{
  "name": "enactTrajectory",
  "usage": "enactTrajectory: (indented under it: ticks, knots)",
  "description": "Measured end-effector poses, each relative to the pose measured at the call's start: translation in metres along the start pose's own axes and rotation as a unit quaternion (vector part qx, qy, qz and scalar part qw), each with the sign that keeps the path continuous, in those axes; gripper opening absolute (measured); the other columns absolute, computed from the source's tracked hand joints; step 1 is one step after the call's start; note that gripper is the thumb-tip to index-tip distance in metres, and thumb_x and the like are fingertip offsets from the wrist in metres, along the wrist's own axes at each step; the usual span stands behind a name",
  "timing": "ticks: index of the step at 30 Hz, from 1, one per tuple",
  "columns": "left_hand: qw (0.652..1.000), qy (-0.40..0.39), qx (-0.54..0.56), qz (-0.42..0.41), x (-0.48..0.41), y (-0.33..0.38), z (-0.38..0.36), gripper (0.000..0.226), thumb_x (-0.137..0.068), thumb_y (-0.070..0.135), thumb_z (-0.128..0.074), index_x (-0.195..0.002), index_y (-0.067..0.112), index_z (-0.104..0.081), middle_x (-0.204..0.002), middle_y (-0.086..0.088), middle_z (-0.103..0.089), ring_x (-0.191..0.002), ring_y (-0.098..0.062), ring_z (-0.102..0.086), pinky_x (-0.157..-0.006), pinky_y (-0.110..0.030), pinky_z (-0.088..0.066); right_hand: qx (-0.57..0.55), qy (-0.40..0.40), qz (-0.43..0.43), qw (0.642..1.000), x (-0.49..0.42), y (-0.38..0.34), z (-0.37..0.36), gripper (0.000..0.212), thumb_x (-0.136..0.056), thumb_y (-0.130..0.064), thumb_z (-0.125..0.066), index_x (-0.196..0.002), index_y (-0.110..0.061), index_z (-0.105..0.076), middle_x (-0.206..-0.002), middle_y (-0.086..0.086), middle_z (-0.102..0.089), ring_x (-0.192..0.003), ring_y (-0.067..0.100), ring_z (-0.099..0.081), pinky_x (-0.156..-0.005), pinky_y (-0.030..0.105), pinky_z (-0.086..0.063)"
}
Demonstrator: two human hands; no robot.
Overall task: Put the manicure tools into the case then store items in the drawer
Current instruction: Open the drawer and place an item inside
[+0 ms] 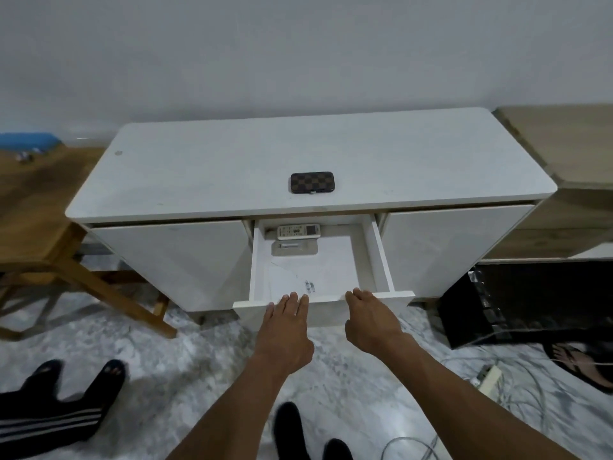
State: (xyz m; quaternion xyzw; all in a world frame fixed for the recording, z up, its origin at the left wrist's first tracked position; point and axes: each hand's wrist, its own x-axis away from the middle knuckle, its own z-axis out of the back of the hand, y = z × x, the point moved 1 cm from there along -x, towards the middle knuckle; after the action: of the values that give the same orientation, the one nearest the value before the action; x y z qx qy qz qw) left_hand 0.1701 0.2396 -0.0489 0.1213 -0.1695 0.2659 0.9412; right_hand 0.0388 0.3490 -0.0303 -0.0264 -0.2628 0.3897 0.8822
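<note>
A closed checkered brown case [312,182] lies on the white cabinet top [199,174], near its front middle. Below it the middle drawer [379,257] stands pulled out. Inside the drawer are a white remote [298,231] at the back, a grey flat device [294,249] in front of it, and white papers [315,277]. My left hand [285,330] and my right hand [371,322] both rest on the drawer's front panel, with the fingertips hooked over its top edge. No loose manicure tools are visible.
A wooden stool [43,247] stands left of the cabinet. A black box [517,303], cables and a white power strip [487,380] lie on the marble floor at right. Another person's black-socked feet [66,390] are at the lower left. My own feet [298,433] are below.
</note>
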Motion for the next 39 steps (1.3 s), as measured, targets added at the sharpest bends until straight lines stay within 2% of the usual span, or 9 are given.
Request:
enactTrajectory:
  ticks: [2,5,10,18,22,28,31,35,39]
  knots:
    - [1.0,0.017,0.004,-0.02,-0.003,-0.005,0.006,0.072,-0.095,0.042,-0.039,-0.153,0.013,-0.008,-0.161,-0.01,-0.011,-0.147,-0.023,-0.011,-0.119,-0.035,-0.007,0.024,0.014,-0.017,0.999,-0.003,-0.007,0.013,0.036,-0.087,-0.013,-0.047,-0.122,-0.007,-0.054,-0.129,0.012,-0.058,-0.121,0.03,-0.053,-0.097,0.037,-0.047]
    - [0.997,0.055,0.047,-0.037,-0.016,-0.015,0.021,0.062,-0.096,0.044,-0.037,-0.15,0.014,-0.027,-0.154,-0.009,-0.033,-0.139,-0.023,-0.034,-0.114,-0.033,-0.024,0.05,-0.002,-0.051,0.997,-0.012,-0.02,0.033,0.027,-0.088,-0.017,-0.049,-0.11,-0.006,-0.059,-0.117,0.016,-0.063,-0.109,0.034,-0.061,-0.085,0.035,-0.049]
    - [0.989,0.13,0.041,-0.052,-0.052,-0.042,0.062,0.058,-0.101,0.041,-0.03,-0.151,0.014,-0.023,-0.158,-0.01,-0.022,-0.145,-0.022,-0.022,-0.118,-0.034,-0.016,0.025,0.043,-0.055,0.997,-0.043,-0.038,0.057,0.027,-0.089,-0.024,-0.051,-0.109,-0.008,-0.06,-0.114,0.013,-0.068,-0.1,0.032,-0.065,-0.082,0.034,-0.052]
    - [0.983,0.173,0.032,-0.045,-0.127,-0.079,0.128,0.063,-0.097,0.04,-0.015,-0.151,0.008,-0.019,-0.159,-0.014,-0.016,-0.146,-0.025,-0.017,-0.117,-0.038,-0.012,-0.003,0.141,0.004,0.99,-0.101,-0.071,0.114,0.039,-0.089,-0.025,-0.051,-0.126,-0.011,-0.055,-0.127,0.012,-0.062,-0.116,0.033,-0.057,-0.094,0.042,-0.051]
    - [0.979,0.195,0.058,-0.02,-0.165,-0.086,0.143,0.055,-0.103,0.034,-0.026,-0.15,0.007,-0.02,-0.16,-0.013,-0.015,-0.147,-0.025,-0.014,-0.118,-0.039,-0.009,-0.018,0.152,0.027,0.988,-0.14,-0.073,0.138,0.04,-0.087,-0.02,-0.052,-0.126,-0.01,-0.052,-0.13,0.011,-0.058,-0.117,0.034,-0.051,-0.092,0.042,-0.049]
    - [0.983,0.179,0.034,0.033,-0.215,-0.095,0.137,0.059,-0.102,0.039,-0.022,-0.152,0.01,-0.013,-0.161,-0.012,-0.001,-0.148,-0.027,-0.003,-0.117,-0.047,-0.01,-0.011,0.118,0.045,0.992,-0.193,-0.069,0.159,0.062,-0.087,-0.017,-0.055,-0.145,-0.014,-0.033,-0.157,0.007,-0.026,-0.141,0.032,-0.026,-0.11,0.045,-0.037]
    - [0.984,0.166,0.022,0.057,-0.222,-0.095,0.123,0.068,-0.095,0.048,-0.003,-0.153,0.014,-0.011,-0.161,-0.01,-0.003,-0.148,-0.028,-0.004,-0.117,-0.049,-0.009,0.04,0.068,0.058,0.995,-0.214,-0.066,0.162,0.075,-0.085,-0.023,-0.058,-0.149,-0.017,-0.021,-0.161,0.005,-0.014,-0.145,0.033,-0.016,-0.114,0.052,-0.03]
    - [0.978,0.193,0.025,0.081,-0.224,-0.093,0.113,0.066,-0.095,0.045,-0.012,-0.15,0.011,-0.028,-0.157,-0.013,-0.023,-0.145,-0.03,-0.022,-0.115,-0.051,-0.018,0.047,0.046,0.064,0.996,-0.232,-0.065,0.162,0.076,-0.081,-0.031,-0.058,-0.147,-0.017,-0.023,-0.155,0.005,-0.027,-0.142,0.034,-0.021,-0.112,0.053,-0.029]
    - [0.974,0.209,0.024,0.081,-0.226,-0.092,0.112,0.063,-0.096,0.042,-0.017,-0.148,0.011,-0.033,-0.155,-0.013,-0.028,-0.143,-0.03,-0.027,-0.114,-0.052,-0.022,0.042,0.039,0.069,0.996,-0.244,-0.066,0.166,0.071,-0.08,-0.033,-0.06,-0.143,-0.016,-0.031,-0.143,0.009,-0.042,-0.129,0.034,-0.038,-0.105,0.049,-0.041]
